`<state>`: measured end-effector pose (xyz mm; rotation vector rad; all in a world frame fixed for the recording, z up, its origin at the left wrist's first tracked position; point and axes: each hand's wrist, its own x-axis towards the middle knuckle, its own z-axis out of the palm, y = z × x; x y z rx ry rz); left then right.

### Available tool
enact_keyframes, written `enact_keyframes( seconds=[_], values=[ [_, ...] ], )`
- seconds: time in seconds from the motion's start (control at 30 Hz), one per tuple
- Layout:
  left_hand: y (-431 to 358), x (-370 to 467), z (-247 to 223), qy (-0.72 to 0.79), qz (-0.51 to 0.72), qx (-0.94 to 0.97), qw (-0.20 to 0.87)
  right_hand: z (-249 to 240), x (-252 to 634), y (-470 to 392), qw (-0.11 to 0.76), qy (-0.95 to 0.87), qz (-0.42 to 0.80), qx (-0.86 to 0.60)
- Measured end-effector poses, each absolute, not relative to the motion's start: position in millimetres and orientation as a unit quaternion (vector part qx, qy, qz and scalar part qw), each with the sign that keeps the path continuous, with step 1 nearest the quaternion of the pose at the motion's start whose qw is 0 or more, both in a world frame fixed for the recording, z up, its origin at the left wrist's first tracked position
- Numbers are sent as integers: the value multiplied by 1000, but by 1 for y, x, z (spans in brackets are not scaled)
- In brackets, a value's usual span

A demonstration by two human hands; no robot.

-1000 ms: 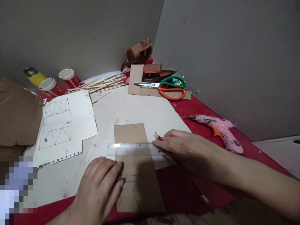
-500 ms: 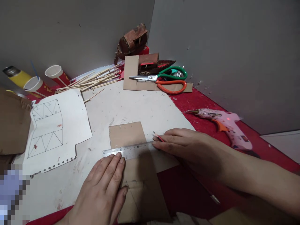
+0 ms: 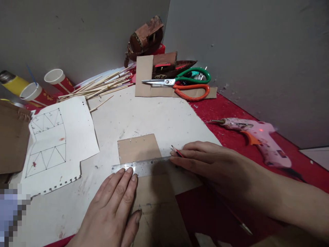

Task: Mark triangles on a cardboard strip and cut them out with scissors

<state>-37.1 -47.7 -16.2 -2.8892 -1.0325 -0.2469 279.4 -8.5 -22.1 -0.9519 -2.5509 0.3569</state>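
One transparent ruler [image 3: 151, 165] crosses rectangular cardboard [image 3: 139, 149]; left hand [image 3: 114, 200] rests flat upon both; right hand [image 3: 209, 163] grasps a slender red pencil [image 3: 177, 150].

Left hand [image 3: 113, 202]: flat, fingertips on the left end of a clear ruler [image 3: 147, 167]. Ruler lies across a cardboard piece [image 3: 137, 149]. Right hand [image 3: 208, 163]: at the ruler's right end, pencil [image 3: 178, 151] between fingers, point aimed far-left. White sheet [image 3: 144, 116] beneath. To the left, a paper [image 3: 79, 133] with drawn triangles, torn-holed near edge. Far side: thin sticks [image 3: 102, 85], two cups [image 3: 58, 81], scissors [image 3: 170, 82] with one green, one orange handle. Right: pink glue gun [image 3: 269, 144] on red cloth [image 3: 231, 113], small red light lit.
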Motion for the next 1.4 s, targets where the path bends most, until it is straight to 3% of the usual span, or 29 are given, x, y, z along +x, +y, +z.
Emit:
enact_keyframes(
  seconds=[0.7,1.4],
  values=[
    [-46,-36,-12,-325,-73,-942,49,-29,286,-7,195,-904,165,-344],
    [-43,-38,-17,-311,-73,-946,58,-29,285,-9,199,-913,111,-339]
  ],
)
